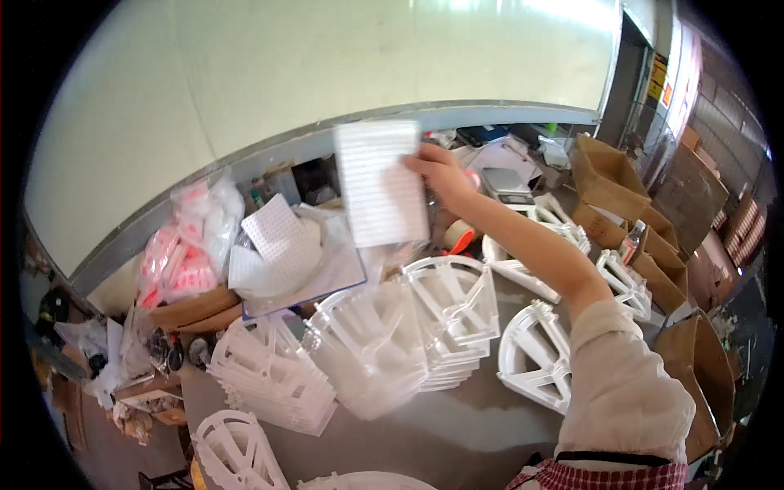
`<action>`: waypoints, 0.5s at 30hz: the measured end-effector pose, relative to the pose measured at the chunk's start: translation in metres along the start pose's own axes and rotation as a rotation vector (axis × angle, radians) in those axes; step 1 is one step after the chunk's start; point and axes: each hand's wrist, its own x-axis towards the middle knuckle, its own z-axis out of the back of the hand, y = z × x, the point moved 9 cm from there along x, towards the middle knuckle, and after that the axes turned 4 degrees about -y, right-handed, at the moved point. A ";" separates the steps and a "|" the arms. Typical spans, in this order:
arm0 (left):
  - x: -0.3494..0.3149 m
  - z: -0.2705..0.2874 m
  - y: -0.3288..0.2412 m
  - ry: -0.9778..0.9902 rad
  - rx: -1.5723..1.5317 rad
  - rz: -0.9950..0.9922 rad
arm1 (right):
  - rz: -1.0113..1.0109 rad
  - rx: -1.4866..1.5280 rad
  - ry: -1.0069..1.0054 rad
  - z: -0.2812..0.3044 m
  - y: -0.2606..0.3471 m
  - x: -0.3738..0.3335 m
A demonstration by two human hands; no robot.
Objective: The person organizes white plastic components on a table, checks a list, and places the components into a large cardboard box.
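Note:
My right hand point(442, 173) is raised over the back of the table, arm stretched forward from the lower right. Thumb and fingers pinch the right edge of a white sheet point(377, 196) covered with fine printed rows, held upright and slightly blurred. Just left of it, more white sheets with small rows of marks point(276, 231) lie on a pile with a clear plastic bag and a blue-edged board point(347, 276). Below the hand stand stacks of white fan-shaped plastic frames point(367, 343), with a single fan-shaped frame point(535, 355) beside my forearm. My left hand is out of view.
A clear bag with pink-and-white pieces point(192, 245) sits at the left. An orange tape roll point(459, 237) and a small scale point(506, 183) are near my forearm. Open cardboard boxes point(608, 175) line the right side; a pale panel point(327, 57) rises behind.

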 end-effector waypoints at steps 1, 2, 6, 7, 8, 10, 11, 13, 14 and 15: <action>-0.003 0.000 -0.004 -0.005 0.006 -0.004 | -0.041 0.036 -0.061 0.049 -0.001 -0.011; -0.007 -0.001 -0.006 0.000 0.010 -0.007 | -0.084 0.074 -0.119 0.095 -0.005 -0.022; -0.024 -0.001 -0.026 -0.001 0.050 -0.023 | -0.103 -0.178 -0.404 0.298 -0.051 -0.070; -0.028 -0.001 -0.031 -0.001 0.069 -0.017 | -0.125 -0.273 -0.476 0.328 -0.051 -0.089; -0.033 0.000 -0.036 0.001 0.085 -0.009 | -0.150 -0.370 -0.543 0.352 -0.050 -0.111; -0.041 -0.004 -0.048 0.018 0.099 -0.017 | -0.081 -0.659 -0.627 0.416 -0.049 -0.153; -0.047 -0.005 -0.054 0.020 0.118 -0.007 | -0.132 -0.664 -0.627 0.432 -0.055 -0.168; -0.057 -0.008 -0.063 0.027 0.152 0.014 | -0.152 -0.725 -0.641 0.454 -0.062 -0.195; -0.062 -0.008 -0.068 0.033 0.167 0.028 | -0.121 -0.780 -0.655 0.460 -0.063 -0.206; -0.065 -0.009 -0.073 0.029 0.188 0.030 | -0.089 -0.836 -0.668 0.468 -0.062 -0.215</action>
